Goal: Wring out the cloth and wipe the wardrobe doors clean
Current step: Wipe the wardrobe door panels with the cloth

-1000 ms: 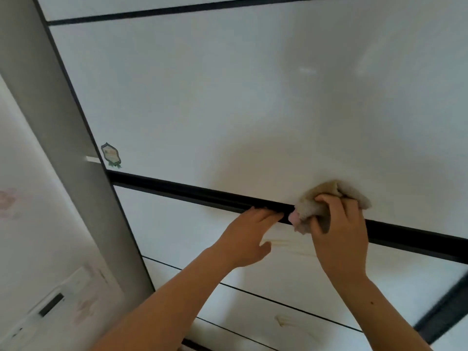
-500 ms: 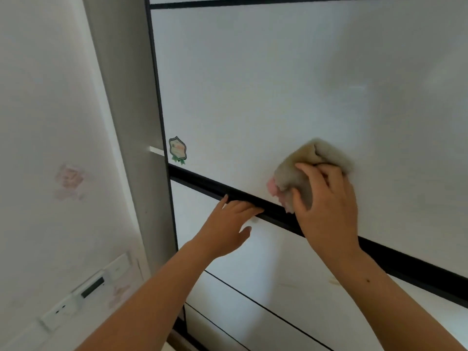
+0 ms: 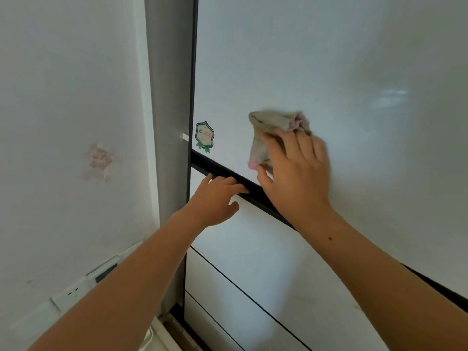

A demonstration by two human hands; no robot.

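Note:
A white glossy wardrobe door (image 3: 316, 59) fills the view, crossed by a black horizontal strip (image 3: 222, 171). My right hand (image 3: 296, 171) presses a crumpled beige cloth (image 3: 273, 125) with pink edges flat against the upper panel, just above the strip. My left hand (image 3: 217, 196) rests on the strip below and to the left, fingers spread over its edge and holding nothing. The lower panels (image 3: 253, 262) are partly hidden by both forearms.
A green seal-shaped sticker (image 3: 204, 136) sits on the door's left edge beside the cloth. A grey side panel (image 3: 169, 97) borders the wardrobe. On the left is a white wall (image 3: 63, 84) with a peeled patch (image 3: 98, 159) and a power socket (image 3: 73, 292).
My right hand has slid the cloth up off the black strip onto the upper panel and leftward toward the sticker. The view has swung left, showing more wall. My left hand stays on the strip.

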